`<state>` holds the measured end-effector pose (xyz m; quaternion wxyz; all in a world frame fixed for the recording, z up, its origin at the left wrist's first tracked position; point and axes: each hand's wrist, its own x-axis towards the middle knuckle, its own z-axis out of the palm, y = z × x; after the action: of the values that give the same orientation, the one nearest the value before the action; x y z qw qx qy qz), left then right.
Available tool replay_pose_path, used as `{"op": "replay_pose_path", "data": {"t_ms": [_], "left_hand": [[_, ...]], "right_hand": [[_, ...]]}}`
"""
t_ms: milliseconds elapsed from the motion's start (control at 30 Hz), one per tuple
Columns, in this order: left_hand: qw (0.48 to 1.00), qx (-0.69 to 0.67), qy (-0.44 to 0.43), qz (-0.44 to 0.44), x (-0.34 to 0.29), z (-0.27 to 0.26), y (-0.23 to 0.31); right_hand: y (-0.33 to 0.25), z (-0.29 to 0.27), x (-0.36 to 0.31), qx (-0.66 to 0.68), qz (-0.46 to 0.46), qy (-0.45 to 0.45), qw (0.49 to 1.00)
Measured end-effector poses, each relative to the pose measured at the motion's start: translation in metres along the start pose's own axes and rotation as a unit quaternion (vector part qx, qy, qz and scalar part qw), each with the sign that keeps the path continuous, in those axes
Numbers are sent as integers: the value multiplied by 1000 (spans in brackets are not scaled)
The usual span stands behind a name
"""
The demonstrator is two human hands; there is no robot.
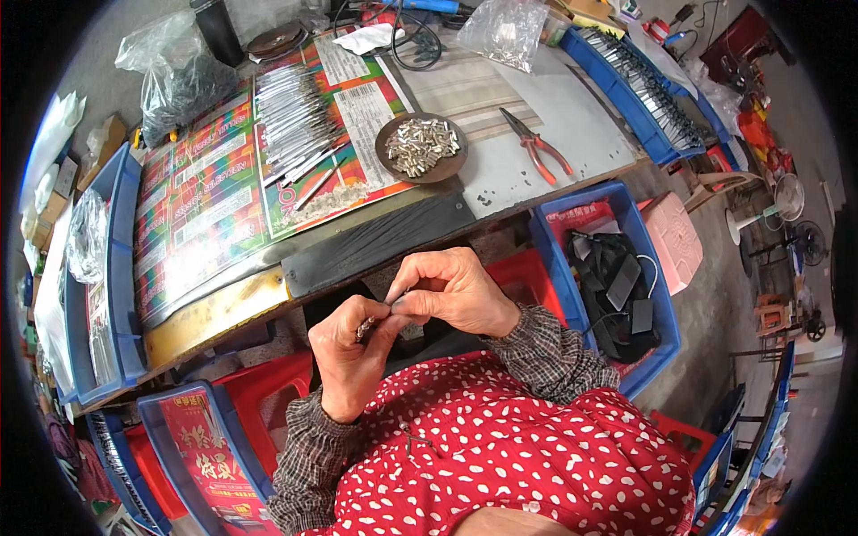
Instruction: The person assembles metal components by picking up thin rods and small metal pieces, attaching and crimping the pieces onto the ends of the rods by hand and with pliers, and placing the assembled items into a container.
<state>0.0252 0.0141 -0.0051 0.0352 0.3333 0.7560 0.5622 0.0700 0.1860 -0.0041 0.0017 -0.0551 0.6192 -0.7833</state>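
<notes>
My left hand (350, 344) is closed, with a small dark metallic piece (365, 329) showing between its curled fingers. Its thumb and fingertip meet those of my right hand (458, 290), which is pinched just in front of my lap. Whatever lies between the two sets of fingertips is too small and covered to name. Beyond my hands, on the bench, stands a round brown dish (460, 163) heaped with short silvery metal tubes (420, 147). To its left lies a row of long thin silvery metal strips (293, 116), with one strip (317, 183) apart from them.
Red-handled pliers (536, 147) rest on the bench right of the dish. A blue crate (661, 357) with a black bag is at my right. Blue bins (125, 241) line the left end. Another blue tray (617, 80) of dark metal parts stands back right.
</notes>
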Motion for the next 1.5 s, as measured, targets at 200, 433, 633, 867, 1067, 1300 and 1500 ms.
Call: {"op": "replay_pose_path", "data": {"t_ms": [200,433,633,867,1067,1300,1500], "left_hand": [[1000,16,-18,-2,0,-2,-1],[974,-146,-101,-141,-1,-9,1],[997,69,-6,28,-5,0,2],[979,171,63,96,-8,11,-2],[974,185,80,104,-6,13,-3],[999,31,28,-11,-6,3,-4],[997,63,36,21,-9,8,-6]], "right_hand": [[2,-2,-1,20,9,-4,1000],[-1,-2,-3,-9,6,-6,1000],[7,1,-2,23,-3,2,1000],[13,7,2,14,-26,47,998],[21,10,5,-34,-45,76,996],[12,1,3,23,-2,30,999],[19,7,4,21,-1,32,999]]}}
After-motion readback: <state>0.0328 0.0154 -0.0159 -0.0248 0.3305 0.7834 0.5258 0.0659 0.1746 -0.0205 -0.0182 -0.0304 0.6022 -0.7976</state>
